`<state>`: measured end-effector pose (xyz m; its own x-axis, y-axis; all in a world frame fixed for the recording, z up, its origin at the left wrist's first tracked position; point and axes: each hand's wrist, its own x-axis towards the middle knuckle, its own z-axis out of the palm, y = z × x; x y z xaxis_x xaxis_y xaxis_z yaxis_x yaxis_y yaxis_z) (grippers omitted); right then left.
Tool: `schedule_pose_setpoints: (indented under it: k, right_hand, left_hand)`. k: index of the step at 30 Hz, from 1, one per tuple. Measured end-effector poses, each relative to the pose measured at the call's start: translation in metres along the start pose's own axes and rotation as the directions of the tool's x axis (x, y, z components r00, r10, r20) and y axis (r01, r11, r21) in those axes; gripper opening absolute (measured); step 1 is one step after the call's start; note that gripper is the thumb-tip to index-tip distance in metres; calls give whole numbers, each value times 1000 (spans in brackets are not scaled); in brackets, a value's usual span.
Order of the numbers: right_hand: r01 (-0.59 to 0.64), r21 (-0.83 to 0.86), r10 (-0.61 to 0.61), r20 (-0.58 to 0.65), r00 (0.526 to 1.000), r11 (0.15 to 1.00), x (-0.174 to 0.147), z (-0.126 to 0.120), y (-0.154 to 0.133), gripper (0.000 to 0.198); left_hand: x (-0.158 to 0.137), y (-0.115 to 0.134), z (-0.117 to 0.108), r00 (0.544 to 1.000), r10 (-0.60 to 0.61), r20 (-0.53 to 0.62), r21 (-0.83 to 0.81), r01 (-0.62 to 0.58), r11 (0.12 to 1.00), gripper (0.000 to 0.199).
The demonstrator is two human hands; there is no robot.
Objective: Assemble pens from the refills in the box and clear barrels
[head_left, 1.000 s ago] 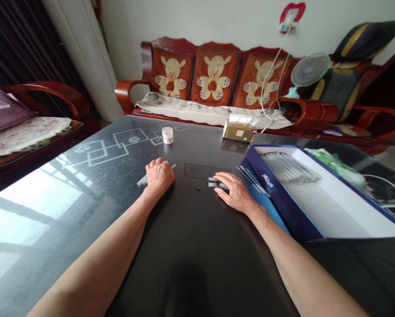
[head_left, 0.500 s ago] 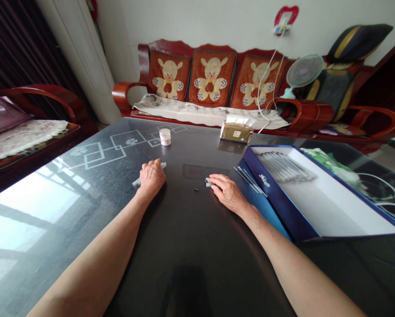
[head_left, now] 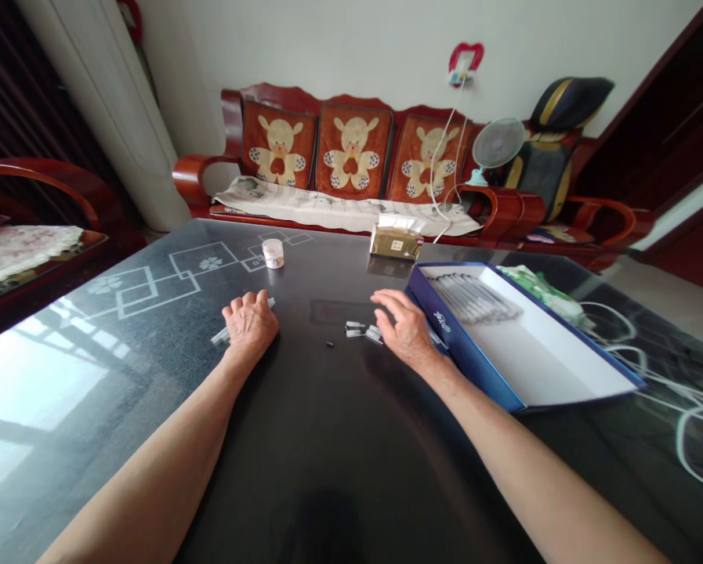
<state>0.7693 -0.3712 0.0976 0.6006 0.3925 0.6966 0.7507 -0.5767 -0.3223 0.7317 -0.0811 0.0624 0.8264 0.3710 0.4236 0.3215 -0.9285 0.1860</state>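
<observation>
My left hand point(head_left: 251, 323) rests on the dark table with its fingers curled over a bundle of clear pen barrels point(head_left: 219, 337), whose ends stick out on both sides. My right hand point(head_left: 407, 325) hovers with fingers apart and nothing between them, just right of several small clear pen caps point(head_left: 356, 330). A tiny black plug point(head_left: 330, 344) lies alone between my hands. Past the right hand, thin pen refills point(head_left: 438, 338) by the box are mostly hidden behind it.
An open blue box point(head_left: 474, 356) with a white inside holds a row of clear pens point(head_left: 474, 298). Farther back stand a small white round tub point(head_left: 273, 254) and a tissue pack point(head_left: 396, 241). White cables point(head_left: 683, 392) and a green-white bag point(head_left: 542, 294) lie beyond the box.
My right hand has lifted off the pen caps and opened, shifting right toward the box, so more caps show. The left hand stays on the barrels. The view has turned slightly right.
</observation>
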Motion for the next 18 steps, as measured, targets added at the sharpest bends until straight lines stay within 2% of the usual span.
schedule_pose_setpoints:
  k: [2,4,6,8,10,14,17,18]
  right_hand:
    - [-112,-113,107,-52,993,987,19,-24,20,26]
    - [-297,-268,292,-58,955,917,33,-46,49,26]
    - [-449,-423,506,25,862,787,39,-60,79,24]
    - [-534,-530,675,104,730,659,38,-66,102,21]
    - [-534,-593,741,166,651,602,34,-65,115,20]
    - [-479,-658,761,230,607,581,32,-59,123,24]
    - [-491,-693,810,238,535,528,35,-57,126,23]
    - [-498,-691,810,223,542,524,35,-56,129,22]
  left_hand:
    - [-1,3,0,997,35,-62,-23,-36,999,45]
    - [-2,7,0,987,93,-132,-58,-101,993,48]
    - [-2,10,0,972,154,-175,-89,-171,981,49]
    - [-2,12,2,961,204,-188,-105,-226,969,47]
    - [-1,12,4,954,229,-194,-108,-252,962,46]
    - [0,11,8,956,236,-177,-107,-257,961,43]
    - [0,11,9,955,246,-168,-117,-267,956,42]
    - [0,11,10,953,251,-170,-122,-273,954,41]
